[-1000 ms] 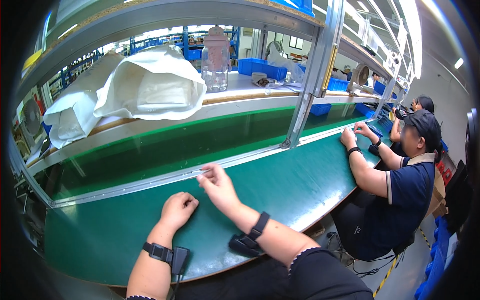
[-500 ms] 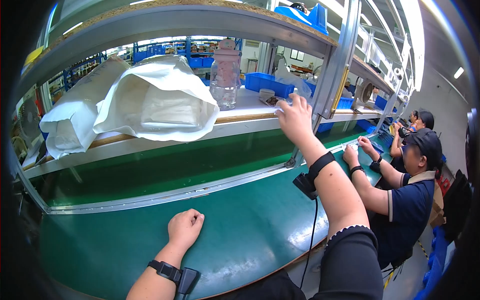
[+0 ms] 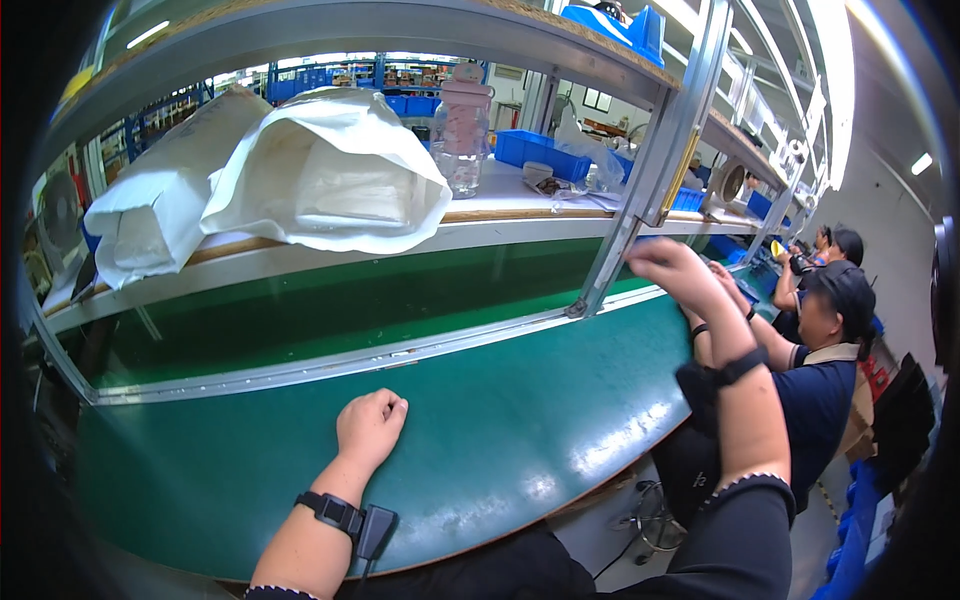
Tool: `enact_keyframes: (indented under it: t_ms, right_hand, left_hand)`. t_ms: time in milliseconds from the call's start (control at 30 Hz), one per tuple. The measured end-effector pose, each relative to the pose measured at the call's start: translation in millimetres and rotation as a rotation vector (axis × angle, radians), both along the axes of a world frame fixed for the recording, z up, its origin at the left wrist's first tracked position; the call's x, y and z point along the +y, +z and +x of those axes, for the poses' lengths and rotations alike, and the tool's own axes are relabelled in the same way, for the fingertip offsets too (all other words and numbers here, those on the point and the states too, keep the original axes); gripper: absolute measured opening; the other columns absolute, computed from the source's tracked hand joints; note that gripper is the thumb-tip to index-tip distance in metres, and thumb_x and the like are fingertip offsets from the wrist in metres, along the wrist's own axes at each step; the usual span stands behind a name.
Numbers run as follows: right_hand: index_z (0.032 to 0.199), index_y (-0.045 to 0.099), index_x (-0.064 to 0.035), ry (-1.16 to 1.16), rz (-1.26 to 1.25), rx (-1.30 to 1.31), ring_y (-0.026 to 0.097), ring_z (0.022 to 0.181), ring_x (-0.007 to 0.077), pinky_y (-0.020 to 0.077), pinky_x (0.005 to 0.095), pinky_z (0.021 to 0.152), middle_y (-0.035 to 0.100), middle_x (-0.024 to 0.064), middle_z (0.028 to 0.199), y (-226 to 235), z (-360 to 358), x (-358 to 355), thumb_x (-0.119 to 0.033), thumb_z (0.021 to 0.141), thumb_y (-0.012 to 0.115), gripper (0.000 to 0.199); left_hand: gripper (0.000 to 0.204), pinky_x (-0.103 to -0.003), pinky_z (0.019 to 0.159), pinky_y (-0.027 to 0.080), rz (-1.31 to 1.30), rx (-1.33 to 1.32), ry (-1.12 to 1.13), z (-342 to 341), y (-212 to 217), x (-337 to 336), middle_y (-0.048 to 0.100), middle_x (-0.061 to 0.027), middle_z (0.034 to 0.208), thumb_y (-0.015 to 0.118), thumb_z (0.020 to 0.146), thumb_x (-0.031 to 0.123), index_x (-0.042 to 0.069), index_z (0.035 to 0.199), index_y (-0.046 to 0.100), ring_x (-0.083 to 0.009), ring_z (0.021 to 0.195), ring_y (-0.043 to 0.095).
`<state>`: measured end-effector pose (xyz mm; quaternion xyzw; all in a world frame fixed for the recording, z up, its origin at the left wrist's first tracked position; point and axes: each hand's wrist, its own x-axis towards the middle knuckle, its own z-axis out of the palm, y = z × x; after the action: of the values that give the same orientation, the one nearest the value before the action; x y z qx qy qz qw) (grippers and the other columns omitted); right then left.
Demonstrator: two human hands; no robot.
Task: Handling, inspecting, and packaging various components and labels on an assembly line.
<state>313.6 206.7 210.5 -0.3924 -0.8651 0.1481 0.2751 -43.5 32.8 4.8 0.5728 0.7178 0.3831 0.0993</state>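
My left hand [image 3: 371, 430] rests on the green work surface [image 3: 480, 430], its fingers curled into a loose fist with nothing showing in it. A black strap with a small device [image 3: 333, 513] circles that wrist. To the right, my right hand [image 3: 670, 266] is raised beside the metal upright [image 3: 625, 250], in front of a co-worker's arms. Its fingers point left and look bent, but motion smears them, so I cannot make out whether they hold anything. On the shelf to its upper left lie a small clear bag with dark bits [image 3: 550, 186] and a crumpled clear plastic bag [image 3: 603, 165].
White sacks [image 3: 330, 180] hang over the shelf edge [image 3: 500, 214], with a pink-topped clear bottle [image 3: 461, 140] and a blue bin [image 3: 540, 152] beside them. A co-worker in dark blue [image 3: 825, 400] sits close on the right. A wheeled stool base [image 3: 655, 520] stands below the table.
My right hand has come down and right, away from the small clear bag on the shelf. My left hand stays in place. The view has shifted slightly.
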Motion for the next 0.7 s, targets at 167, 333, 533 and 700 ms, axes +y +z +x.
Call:
enact_keyframes:
  t_ms: [167,333,533,700]
  right_hand:
    - [0.101,0.066,-0.0003,-0.258,-0.596,-0.297,0.06,0.078,0.0108,0.0501,0.0295,0.075,0.067,0.0044,0.087,73,99,-142,-0.016,0.077,0.071,0.029]
    - [0.102,0.063,0.0076,-0.586,-0.713,-0.059,0.067,0.077,0.023,0.0564,0.033,0.064,0.066,0.0172,0.095,136,154,-288,-0.001,0.068,0.073,0.036]
    - [0.095,0.067,-0.0017,-0.954,-0.688,0.077,0.063,0.089,0.0265,0.0513,0.0359,0.074,0.065,0.0149,0.1,185,148,-456,-0.008,0.079,0.063,0.018]
    - [0.09,0.069,-0.0067,-1.021,-0.601,0.14,0.061,0.091,0.0289,0.0485,0.0377,0.078,0.065,0.014,0.1,201,117,-494,-0.014,0.083,0.059,0.014]
  left_hand:
    - [0.017,-0.04,0.062,0.046,0.058,-0.026,-0.039,-7,-8,0,0.061,-0.008,0.069,0.06,0.079,0.024,0.008,0.074,0.062,-0.0278,0.07,0.059]
    - [0.018,-0.039,0.068,0.049,-0.01,-0.032,-0.094,-10,-9,3,0.065,-0.0076,0.076,0.06,0.078,0.027,0.01,0.077,0.065,-0.0267,0.076,0.062]
    - [0.027,-0.034,0.081,0.048,-0.262,-0.092,-0.421,-38,-6,5,0.066,-0.0111,0.096,0.064,0.076,0.032,0.01,0.091,0.068,-0.0247,0.091,0.062]
    - [0.027,-0.031,0.084,0.046,-0.101,-0.501,-0.634,-55,-23,-10,0.067,-0.009,0.098,0.064,0.081,0.028,0.006,0.096,0.067,-0.0186,0.093,0.061]
